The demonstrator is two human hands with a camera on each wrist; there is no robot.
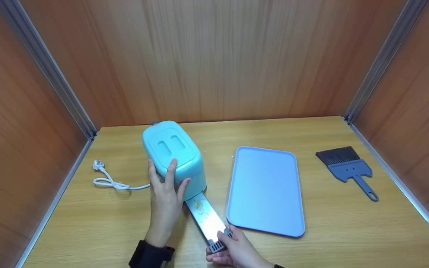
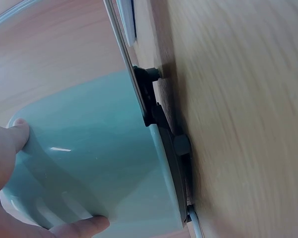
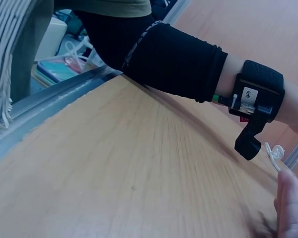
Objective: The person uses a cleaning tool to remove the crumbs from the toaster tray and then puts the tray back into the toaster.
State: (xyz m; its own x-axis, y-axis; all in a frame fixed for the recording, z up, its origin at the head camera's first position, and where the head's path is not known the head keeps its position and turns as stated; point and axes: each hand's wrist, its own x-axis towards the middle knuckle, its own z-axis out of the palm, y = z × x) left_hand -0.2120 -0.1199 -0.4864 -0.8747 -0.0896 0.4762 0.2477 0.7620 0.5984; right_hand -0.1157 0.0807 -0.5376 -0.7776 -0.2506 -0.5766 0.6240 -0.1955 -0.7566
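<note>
A turquoise toaster with a lid that has two long recesses stands left of the middle of the table. My left hand rests on its near end, the fingers extended and spread over the top edge and end face. From under that end a metal crumb tray sticks out, partly inside the toaster, with crumbs on its upper part. The right hand pinches the tray's grey slotted end between thumb and fingers. In the left wrist view, the toaster's glossy wall and the tray's thin edge show.
A blue rectangular tray lies right of the toaster. Farther right is a grey-blue brush with dark bristles. The white power cord and plug lie at the left. Wooden panels enclose the table's back and sides.
</note>
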